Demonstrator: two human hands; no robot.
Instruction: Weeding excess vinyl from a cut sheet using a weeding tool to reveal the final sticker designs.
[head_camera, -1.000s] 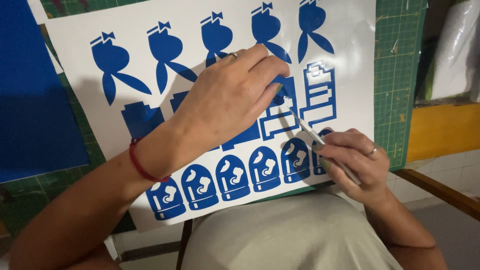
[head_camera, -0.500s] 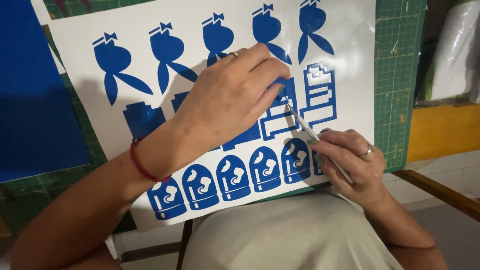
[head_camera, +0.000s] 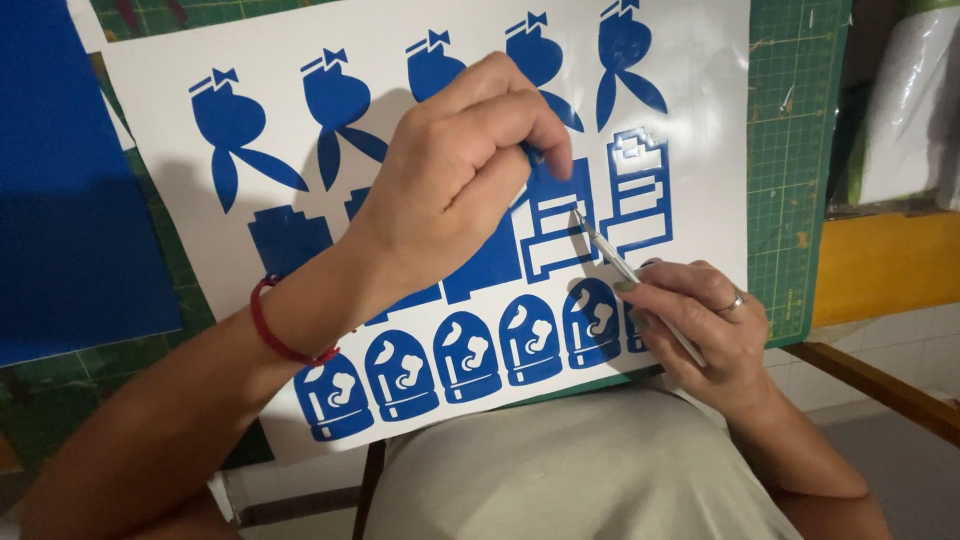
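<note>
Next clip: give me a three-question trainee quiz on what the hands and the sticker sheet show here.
1. True or false: the right hand holds a thin pointed metal tool.
2. What does the left hand rest on? A) white sheet of blue cut shapes B) yellow board C) plain blue sheet
3. What is worn on the left wrist?

Key: 1 true; 2 A; 3 a red bracelet.
</note>
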